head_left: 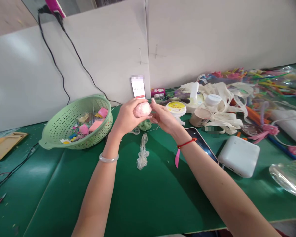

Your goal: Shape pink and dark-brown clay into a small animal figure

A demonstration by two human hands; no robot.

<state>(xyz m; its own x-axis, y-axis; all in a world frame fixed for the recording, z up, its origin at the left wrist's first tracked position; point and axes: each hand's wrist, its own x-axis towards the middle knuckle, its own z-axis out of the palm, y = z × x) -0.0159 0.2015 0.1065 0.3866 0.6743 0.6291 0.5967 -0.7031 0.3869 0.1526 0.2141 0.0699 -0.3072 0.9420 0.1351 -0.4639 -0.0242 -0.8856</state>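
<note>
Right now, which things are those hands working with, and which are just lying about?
In hand:
- pale pink lump, held by the left hand
- right hand, fingertips close beside it

Apparently lying about:
- green basket of colourful bits
- yellow-lidded tub
- flat phone
- white box

Unclear:
- crumpled clear plastic on the table

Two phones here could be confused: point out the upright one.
The bright-screened phone by the wall, behind the pink lump; the dark-screened phone lies flat.
</note>
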